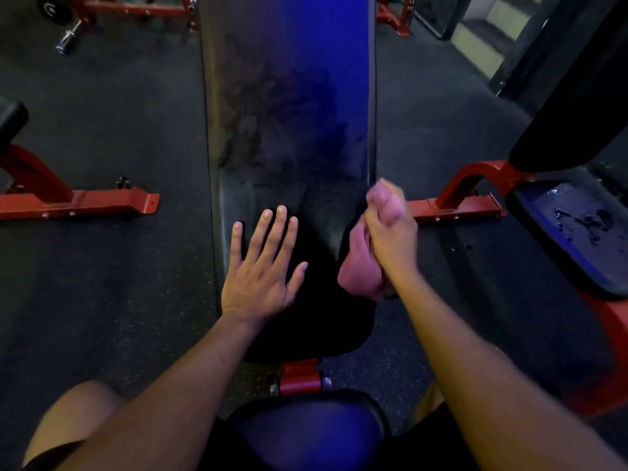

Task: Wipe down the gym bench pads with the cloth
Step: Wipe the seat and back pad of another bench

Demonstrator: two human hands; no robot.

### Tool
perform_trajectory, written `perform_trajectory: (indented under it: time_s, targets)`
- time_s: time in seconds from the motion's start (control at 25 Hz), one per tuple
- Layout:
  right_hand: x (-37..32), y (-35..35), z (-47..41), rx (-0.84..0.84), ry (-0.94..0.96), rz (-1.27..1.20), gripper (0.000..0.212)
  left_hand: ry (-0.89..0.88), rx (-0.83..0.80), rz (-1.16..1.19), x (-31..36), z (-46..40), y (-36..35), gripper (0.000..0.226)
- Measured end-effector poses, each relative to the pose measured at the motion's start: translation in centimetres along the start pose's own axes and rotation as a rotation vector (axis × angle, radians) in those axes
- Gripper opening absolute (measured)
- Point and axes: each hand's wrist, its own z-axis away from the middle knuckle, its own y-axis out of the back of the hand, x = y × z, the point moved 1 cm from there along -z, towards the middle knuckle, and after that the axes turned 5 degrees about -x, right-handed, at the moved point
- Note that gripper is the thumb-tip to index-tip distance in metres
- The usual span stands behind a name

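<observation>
Dim gym floor (112, 273) of dark speckled rubber all around. To the left, a red steel foot (81, 202) of a neighbouring machine, with a black roller pad (10, 122) above it; farther off at top left, a red rack (136, 8) and a chrome bar end (66, 40). To the right, a second bench (574, 232) on a red frame, its dark seat streaked with wet patches under blue light. In the middle, the long back pad (289, 96), running away from the camera, smudged and mottled near its lower end, washed blue along its right side. Below it, the seat pad (319, 321), black, with a red bracket (300, 375) under its near edge and a rounded pad (306, 433) nearest the body, between two bare knees. Left hand (261, 270) flat on the seat pad, palm down, fingers straight and spread. Right hand (390, 239) raised at the seat's right edge, fingers curled tight around a bunched pink cloth (360, 273), cloth bulging out above the fist and hanging below it. Nothing between either hand and the pads.
</observation>
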Motion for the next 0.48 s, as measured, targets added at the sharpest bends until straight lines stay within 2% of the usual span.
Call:
perform_trajectory:
  time_s: [0.16, 0.32, 0.48]
  targets:
    - [6.6, -1.2, 10.2, 0.006, -0.166, -0.208, 0.045, -0.009, 0.005, 0.004, 0.0, 0.0, -0.1, 0.073]
    - [8.7, -2.7, 15.9, 0.047, -0.484, -0.450, 0.037, -0.005, -0.002, 0.014, 0.0, 0.1, -0.1, 0.073]
    - [4.3, -1.1, 9.9, 0.136, -0.394, -0.288, 0.018, -0.003, -0.005, 0.001, 0.0, 0.1, -0.1, 0.073]
